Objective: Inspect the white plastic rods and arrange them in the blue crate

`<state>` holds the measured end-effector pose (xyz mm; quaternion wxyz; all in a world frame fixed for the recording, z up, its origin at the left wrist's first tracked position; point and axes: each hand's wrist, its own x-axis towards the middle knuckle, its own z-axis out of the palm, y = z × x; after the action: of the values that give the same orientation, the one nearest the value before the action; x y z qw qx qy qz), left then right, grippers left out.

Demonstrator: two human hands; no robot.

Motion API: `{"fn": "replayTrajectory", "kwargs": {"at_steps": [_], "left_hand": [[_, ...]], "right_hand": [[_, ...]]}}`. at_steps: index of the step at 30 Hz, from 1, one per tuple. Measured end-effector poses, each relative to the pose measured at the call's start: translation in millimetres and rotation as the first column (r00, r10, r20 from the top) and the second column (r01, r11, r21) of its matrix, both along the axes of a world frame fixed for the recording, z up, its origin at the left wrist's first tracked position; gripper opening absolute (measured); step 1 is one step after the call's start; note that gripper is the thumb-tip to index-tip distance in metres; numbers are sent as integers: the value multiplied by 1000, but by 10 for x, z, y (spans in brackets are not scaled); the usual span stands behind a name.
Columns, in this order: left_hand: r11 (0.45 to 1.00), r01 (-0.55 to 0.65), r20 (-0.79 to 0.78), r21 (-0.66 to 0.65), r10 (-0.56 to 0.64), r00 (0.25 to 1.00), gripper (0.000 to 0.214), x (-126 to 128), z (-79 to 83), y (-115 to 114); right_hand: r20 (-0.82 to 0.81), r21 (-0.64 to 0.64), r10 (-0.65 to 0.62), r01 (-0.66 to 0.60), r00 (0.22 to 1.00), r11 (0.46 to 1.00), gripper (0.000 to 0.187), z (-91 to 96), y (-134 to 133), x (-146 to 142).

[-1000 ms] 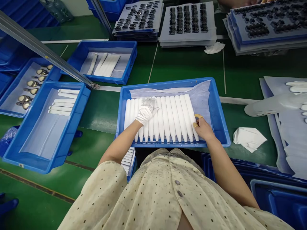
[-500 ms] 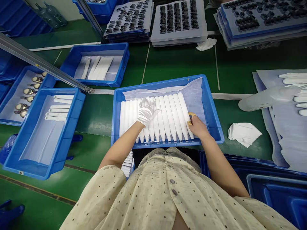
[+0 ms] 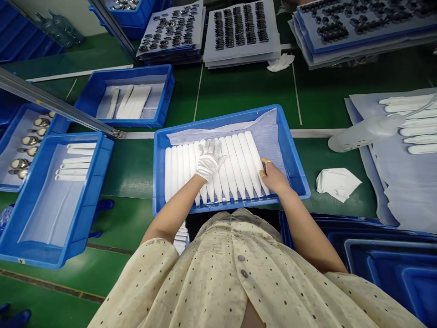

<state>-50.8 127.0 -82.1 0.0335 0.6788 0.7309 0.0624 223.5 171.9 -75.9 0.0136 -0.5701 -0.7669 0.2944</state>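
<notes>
A row of long white tapered pieces (image 3: 235, 166) lies side by side in a blue tray (image 3: 225, 119) in front of me, narrow ends toward my body. What the pieces are, or whether they are wrapped, I cannot make out. My left hand (image 3: 209, 163), in a white glove, rests flat on the middle of the row with its fingers stretched away from me. At the row's right end, my right hand (image 3: 274, 176) has its thumb and a finger, both in yellow finger cots, against the outermost white piece (image 3: 254, 155). Its other fingers are hidden.
Left stand blue trays with white pieces (image 3: 75, 161) and metal ladles (image 3: 30, 151). Stacked sheets of dark parts (image 3: 241, 27) line the back. A crumpled white cloth (image 3: 337, 183), a translucent bottle (image 3: 358, 134) and more white pieces (image 3: 421, 130) lie right.
The whole view has shifted slightly, so the trays and bench appear further left. Both hands keep their places on the row of white pieces.
</notes>
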Motion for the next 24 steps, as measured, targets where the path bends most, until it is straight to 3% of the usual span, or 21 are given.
{"fn": "replayTrajectory", "kwargs": {"at_steps": [4, 11, 15, 18, 21, 24], "left_hand": [[996, 82, -5, 29, -82, 997, 70, 109, -64, 59], [998, 54, 18, 26, -54, 998, 79, 261, -128, 73], [970, 242, 59, 31, -243, 968, 70, 86, -120, 113], [955, 288, 123, 74, -295, 947, 53, -434, 45, 344], [978, 17, 175, 208, -55, 983, 50, -1303, 337, 659], [911, -308, 199, 273, 260, 945, 53, -2276, 579, 855]], "right_hand": [[-19, 34, 13, -13, 1000, 999, 60, -59, 4, 32], [2, 18, -16, 16, 1000, 1000, 60, -32, -13, 24], [28, 74, 4, -7, 1000, 997, 56, -70, -19, 81], [16, 179, 7, -9, 1000, 984, 50, -173, 21, 159], [-48, 174, 6, 2, 999, 985, 43, -282, 91, 222], [-93, 170, -13, 29, 996, 985, 37, -339, 130, 261]]}}
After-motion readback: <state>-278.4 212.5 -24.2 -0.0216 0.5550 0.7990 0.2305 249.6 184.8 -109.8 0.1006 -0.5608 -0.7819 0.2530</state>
